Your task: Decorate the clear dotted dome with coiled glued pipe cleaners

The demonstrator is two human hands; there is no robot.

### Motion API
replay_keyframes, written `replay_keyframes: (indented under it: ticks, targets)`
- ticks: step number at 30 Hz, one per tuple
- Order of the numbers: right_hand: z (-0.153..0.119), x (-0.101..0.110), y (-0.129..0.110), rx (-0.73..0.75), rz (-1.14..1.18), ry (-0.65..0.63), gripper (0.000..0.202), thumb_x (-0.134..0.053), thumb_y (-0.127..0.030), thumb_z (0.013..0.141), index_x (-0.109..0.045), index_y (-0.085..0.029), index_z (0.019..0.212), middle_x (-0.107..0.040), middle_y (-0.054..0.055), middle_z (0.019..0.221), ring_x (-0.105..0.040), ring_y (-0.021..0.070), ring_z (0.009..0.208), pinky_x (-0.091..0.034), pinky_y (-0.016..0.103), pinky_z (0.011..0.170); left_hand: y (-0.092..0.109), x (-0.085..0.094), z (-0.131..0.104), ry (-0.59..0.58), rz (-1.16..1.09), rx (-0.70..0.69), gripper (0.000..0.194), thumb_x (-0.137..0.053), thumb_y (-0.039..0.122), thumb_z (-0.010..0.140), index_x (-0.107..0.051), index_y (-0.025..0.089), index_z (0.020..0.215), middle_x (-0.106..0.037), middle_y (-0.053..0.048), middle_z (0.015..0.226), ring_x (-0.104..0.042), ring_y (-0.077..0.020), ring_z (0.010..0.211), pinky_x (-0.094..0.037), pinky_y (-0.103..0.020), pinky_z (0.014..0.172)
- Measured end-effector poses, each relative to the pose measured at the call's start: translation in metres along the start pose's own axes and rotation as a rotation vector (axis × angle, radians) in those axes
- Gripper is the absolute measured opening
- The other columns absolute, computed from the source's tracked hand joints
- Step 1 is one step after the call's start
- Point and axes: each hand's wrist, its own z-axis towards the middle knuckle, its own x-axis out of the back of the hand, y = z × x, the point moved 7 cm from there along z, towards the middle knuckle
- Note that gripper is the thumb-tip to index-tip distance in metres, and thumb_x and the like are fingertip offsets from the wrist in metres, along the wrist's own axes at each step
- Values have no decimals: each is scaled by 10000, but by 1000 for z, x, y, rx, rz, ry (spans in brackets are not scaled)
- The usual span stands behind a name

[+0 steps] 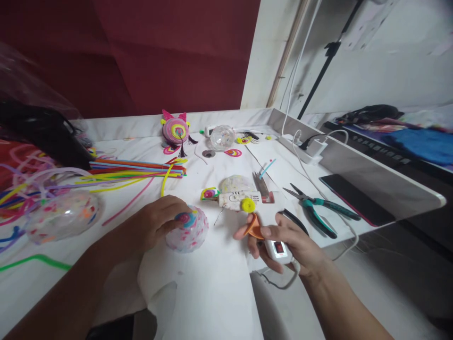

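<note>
My left hand (pixel 161 222) is closed on a small coiled disc (pixel 185 219) of blue, pink and yellow, against the top of a clear dome (pixel 189 236) with pink specks. White paper (pixel 201 288) lies beneath the dome. In my right hand (pixel 283 241) is a white glue gun (pixel 271 219) with an orange trigger and a lit red switch. Its nozzle points left, near a colourful eye-shaped piece (pixel 209 193). A yellow coil (pixel 248 204) shows at the gun's side. Behind the gun sits another clear dome (pixel 236 182).
Pliers (pixel 313 208), scissors (pixel 261 184) and a black phone (pixel 356 198) lie on the right. Colourful pipe cleaners (pixel 138 170) and a speckled clear dome (pixel 65 215) are at left. A pink coiled figure (pixel 176 131) stands at the back. Cables cross the right side.
</note>
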Motion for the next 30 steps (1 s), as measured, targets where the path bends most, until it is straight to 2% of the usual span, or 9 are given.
replay_keyframes:
  ticks: [4, 10, 22, 30]
  targets:
    - [-2, 2, 6, -38, -24, 2, 258, -770, -307, 782, -714, -119, 949, -760, 170, 948, -651, 164, 591, -438, 180, 316, -5, -3, -1, -5, -2, 19, 245, -446, 384, 1043, -599, 238, 1168, -670, -62, 1117, -632, -214, 1034, -511, -319, 904]
    - [1, 0, 9, -75, -68, 1, 306, -766, -333, 799, -717, -115, 1009, -758, 161, 977, -637, 151, 587, -443, 179, 322, -2, -1, -1, 35, 2, -9, 226, -461, 352, 1040, -604, 216, 1151, -673, -56, 1107, -636, -198, 1026, -509, -301, 906]
    - [6, -3, 15, -130, -106, 19, 281, -773, -331, 782, -679, -113, 934, -756, 129, 856, -594, 133, 537, -432, 183, 315, -1, 0, -1, 30, 28, 12, 250, -443, 386, 1041, -612, 223, 1128, -681, -67, 1095, -644, -212, 1022, -525, -313, 879]
    - [9, -6, 13, -118, -120, 5, 247, -759, -342, 792, -625, -135, 768, -711, 79, 727, -534, 108, 517, -423, 168, 319, 2, 1, -1, 62, 59, -14, 270, -437, 404, 1045, -608, 207, 1114, -682, -62, 1064, -657, -199, 989, -516, -284, 870]
